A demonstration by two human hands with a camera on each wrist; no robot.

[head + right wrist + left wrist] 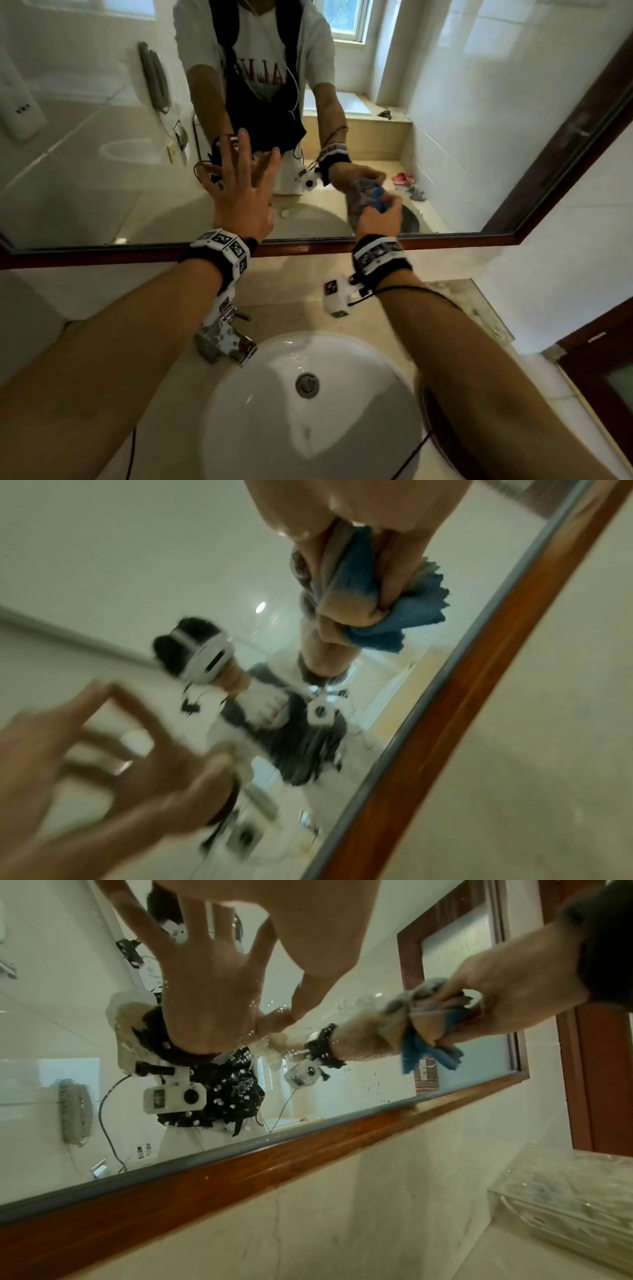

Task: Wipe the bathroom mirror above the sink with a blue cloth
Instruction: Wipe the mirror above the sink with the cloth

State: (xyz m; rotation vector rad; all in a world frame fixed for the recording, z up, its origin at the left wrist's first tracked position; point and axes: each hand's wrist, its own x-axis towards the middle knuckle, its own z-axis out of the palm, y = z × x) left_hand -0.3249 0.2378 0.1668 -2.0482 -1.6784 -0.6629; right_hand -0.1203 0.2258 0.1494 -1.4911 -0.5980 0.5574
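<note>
Head view: right hand (378, 219) grips the bunched cloth (380, 198) against the lower mirror (445, 120), just above its wooden frame (308, 248), while the left hand (245, 195), fingers spread and empty, lies flat on the glass beside it.

The only lettering stands on the white shirt (260, 48) reflected in the mirror (445, 120), reversed and partly covered; it cannot be read. The wristbands (224, 248) bear black-and-white square code markers, no words. Nothing else carries text.
</note>
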